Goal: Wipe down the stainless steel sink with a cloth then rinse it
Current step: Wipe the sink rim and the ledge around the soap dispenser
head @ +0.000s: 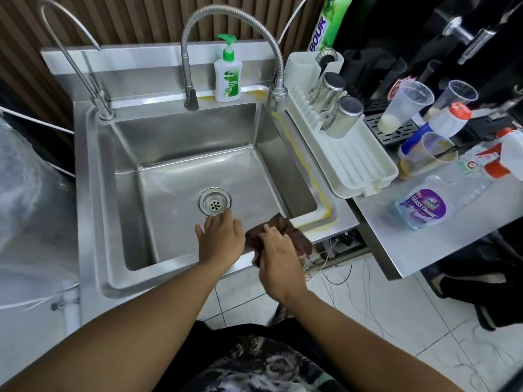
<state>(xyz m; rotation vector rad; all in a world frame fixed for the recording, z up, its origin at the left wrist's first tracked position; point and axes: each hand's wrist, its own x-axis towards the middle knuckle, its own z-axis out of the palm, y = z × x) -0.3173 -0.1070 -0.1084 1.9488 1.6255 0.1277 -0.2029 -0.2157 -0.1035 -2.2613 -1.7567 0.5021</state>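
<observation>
The sink [175, 137] basin is lying open from above. The faucet [278, 93] is arching over its back rim beside a soap bottle [226, 80]. The drying rack [356, 168] is crowding the right rim, and the left hand [219, 239], right hand [278, 261] and cloth [294, 233] are filling the front right corner.

one sink [181, 131], two faucets [232, 12] [70, 32], one cloth [283, 224], two steel cups [328, 89] [343, 116], three plastic cups [404, 108] [452, 100] [427, 157]

The steel sink [93, 193] bears a soap bottle [226, 80] on its back ledge, a brown cloth [295, 236] on its front rim.
</observation>
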